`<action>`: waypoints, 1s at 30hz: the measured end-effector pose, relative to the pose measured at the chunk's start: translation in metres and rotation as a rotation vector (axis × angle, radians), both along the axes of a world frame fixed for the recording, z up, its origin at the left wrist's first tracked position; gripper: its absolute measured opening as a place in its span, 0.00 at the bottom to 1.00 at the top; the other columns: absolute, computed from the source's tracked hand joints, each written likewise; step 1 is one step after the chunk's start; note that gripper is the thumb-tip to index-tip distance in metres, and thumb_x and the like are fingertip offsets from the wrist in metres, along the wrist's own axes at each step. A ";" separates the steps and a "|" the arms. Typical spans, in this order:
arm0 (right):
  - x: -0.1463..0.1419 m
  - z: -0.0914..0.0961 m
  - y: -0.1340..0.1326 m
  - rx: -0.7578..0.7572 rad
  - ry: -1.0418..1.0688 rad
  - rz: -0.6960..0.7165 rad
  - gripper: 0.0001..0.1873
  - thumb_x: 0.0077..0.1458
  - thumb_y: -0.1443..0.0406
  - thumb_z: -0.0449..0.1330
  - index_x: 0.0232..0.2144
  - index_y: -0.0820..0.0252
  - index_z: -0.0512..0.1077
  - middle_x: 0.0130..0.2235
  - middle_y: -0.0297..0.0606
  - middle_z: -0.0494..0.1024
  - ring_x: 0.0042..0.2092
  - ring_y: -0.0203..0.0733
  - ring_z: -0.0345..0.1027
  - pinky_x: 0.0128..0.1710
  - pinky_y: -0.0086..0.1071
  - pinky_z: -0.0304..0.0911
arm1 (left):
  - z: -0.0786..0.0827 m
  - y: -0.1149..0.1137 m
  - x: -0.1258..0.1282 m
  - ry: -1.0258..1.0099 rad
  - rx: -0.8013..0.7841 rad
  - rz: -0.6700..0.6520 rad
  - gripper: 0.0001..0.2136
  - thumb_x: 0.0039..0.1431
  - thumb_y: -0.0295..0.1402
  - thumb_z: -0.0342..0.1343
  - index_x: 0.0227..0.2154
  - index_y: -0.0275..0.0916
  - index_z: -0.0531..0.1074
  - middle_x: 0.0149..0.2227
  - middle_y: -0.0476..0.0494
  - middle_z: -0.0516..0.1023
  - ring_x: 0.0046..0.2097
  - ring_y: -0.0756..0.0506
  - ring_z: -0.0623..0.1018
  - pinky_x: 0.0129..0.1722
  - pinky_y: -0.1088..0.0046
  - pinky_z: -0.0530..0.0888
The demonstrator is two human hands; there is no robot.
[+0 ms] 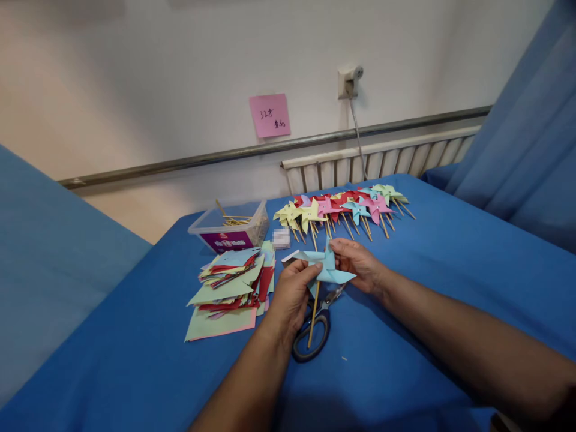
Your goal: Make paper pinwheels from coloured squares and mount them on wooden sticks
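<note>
A light blue paper pinwheel (330, 271) on a thin wooden stick (314, 318) is held up between my two hands. My left hand (293, 294) pinches it near the centre, thumb lying on the paper. My right hand (357, 263) has its fingers closed at the upper right blade. Beneath the pinwheel, scissors (322, 336) with dark handles lie on the blue cloth, partly covered by the stick and my left hand. Left of my left hand is a stack of coloured paper (229, 291), mostly green, red and yellow sheets.
Finished pinwheels (346, 207) in several colours lie in a row along the back. A clear plastic box (211, 225) of wooden sticks stands behind the paper. A small blurred white item (281, 238) sits beside it. Blue curtains (531, 132) hang at both sides; a metal rail (202, 159) crosses the wall.
</note>
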State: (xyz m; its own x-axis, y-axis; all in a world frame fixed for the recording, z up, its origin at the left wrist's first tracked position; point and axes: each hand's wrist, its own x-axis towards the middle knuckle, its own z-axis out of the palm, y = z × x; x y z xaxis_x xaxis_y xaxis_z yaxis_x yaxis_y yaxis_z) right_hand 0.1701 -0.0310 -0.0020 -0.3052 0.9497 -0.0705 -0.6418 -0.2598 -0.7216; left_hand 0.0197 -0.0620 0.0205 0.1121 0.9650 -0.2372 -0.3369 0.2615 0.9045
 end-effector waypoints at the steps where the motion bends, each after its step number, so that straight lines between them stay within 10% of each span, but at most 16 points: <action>1: 0.001 0.000 0.001 -0.007 0.007 0.000 0.14 0.46 0.58 0.70 0.28 0.61 0.73 0.24 0.31 0.75 0.25 0.34 0.68 0.26 0.28 0.65 | 0.001 0.000 0.000 -0.005 -0.001 -0.006 0.10 0.41 0.31 0.68 0.28 0.34 0.75 0.27 0.46 0.77 0.29 0.50 0.75 0.33 0.73 0.70; 14: 0.001 0.002 0.003 -0.035 -0.088 -0.069 0.19 0.47 0.51 0.67 0.24 0.59 0.70 0.20 0.28 0.68 0.19 0.28 0.54 0.21 0.26 0.58 | 0.003 -0.003 0.003 -0.081 -0.063 -0.079 0.11 0.39 0.30 0.69 0.24 0.34 0.73 0.24 0.46 0.76 0.25 0.51 0.73 0.28 0.74 0.69; 19: 0.003 -0.004 0.010 -0.012 -0.153 -0.238 0.22 0.48 0.47 0.64 0.31 0.60 0.73 0.26 0.32 0.71 0.23 0.30 0.59 0.22 0.26 0.56 | 0.000 0.005 -0.001 -0.108 0.011 0.117 0.10 0.39 0.30 0.69 0.23 0.35 0.72 0.25 0.48 0.76 0.26 0.51 0.73 0.30 0.74 0.70; 30: -0.014 -0.015 -0.013 0.525 -0.812 -0.205 0.15 0.50 0.54 0.64 0.36 0.57 0.74 0.25 0.30 0.74 0.25 0.34 0.64 0.26 0.29 0.58 | -0.002 0.012 -0.006 -0.163 0.061 0.314 0.10 0.37 0.27 0.68 0.21 0.36 0.71 0.22 0.51 0.74 0.27 0.51 0.73 0.32 0.75 0.69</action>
State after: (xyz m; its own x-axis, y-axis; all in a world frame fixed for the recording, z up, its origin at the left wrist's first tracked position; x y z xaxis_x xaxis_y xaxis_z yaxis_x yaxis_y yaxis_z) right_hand 0.1561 -0.0442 -0.0168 -0.1770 0.9494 0.2596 0.1026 0.2801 -0.9545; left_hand 0.0139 -0.0498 0.0181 -0.1602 0.9703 -0.1814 -0.5333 0.0696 0.8431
